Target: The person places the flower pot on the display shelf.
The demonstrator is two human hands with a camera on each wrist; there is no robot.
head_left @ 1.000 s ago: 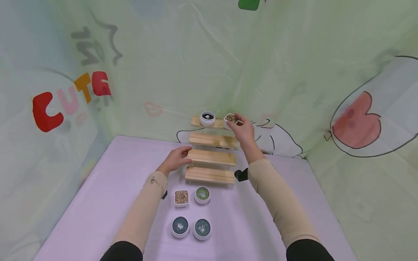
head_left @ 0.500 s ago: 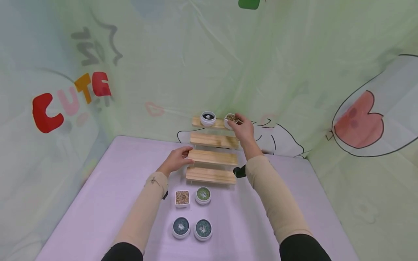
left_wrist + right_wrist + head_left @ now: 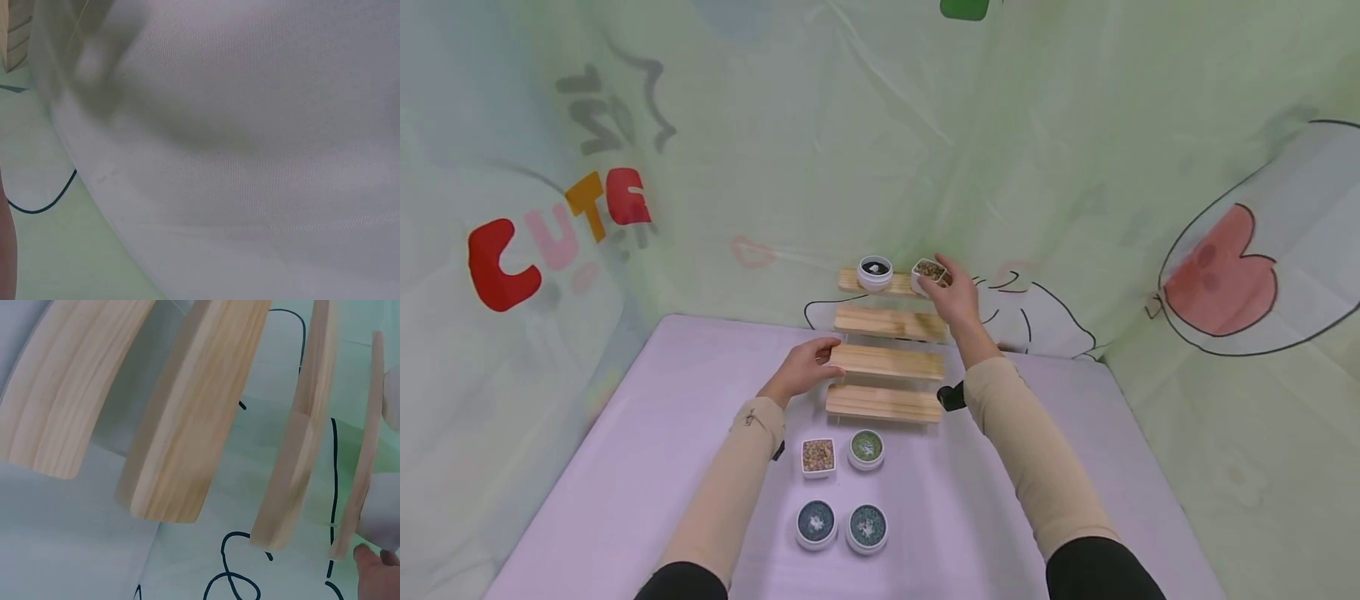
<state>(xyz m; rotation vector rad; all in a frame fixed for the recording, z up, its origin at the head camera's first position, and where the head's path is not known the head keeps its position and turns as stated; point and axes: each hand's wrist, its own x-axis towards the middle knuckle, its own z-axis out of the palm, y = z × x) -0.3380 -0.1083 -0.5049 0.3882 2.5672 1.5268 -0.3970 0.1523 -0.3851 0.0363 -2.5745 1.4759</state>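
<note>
A tiered wooden stand (image 3: 887, 362) with several narrow boards stands at the back of the table. My right hand (image 3: 957, 296) holds a small white square pot (image 3: 919, 282) with a brown pebbly top, at the right end of the top board. In the right wrist view, that pot (image 3: 382, 506) sits against the top board, fingertips (image 3: 364, 555) at its side. A round white pot (image 3: 876, 280) with a dark top stands on the same board's left half. My left hand (image 3: 801, 367) grips the left end of a lower board, thumb below and fingers above.
In front of the stand, a square pebble-topped pot (image 3: 818, 458) and a round green-topped pot (image 3: 867, 450) sit on the pale purple table (image 3: 1000, 500). Nearer are two round dark-topped pots (image 3: 816, 525). A printed cloth wall (image 3: 760, 167) rises close behind the stand.
The head view shifts very slightly. Both hands, the square pot and the stand keep almost the same places.
</note>
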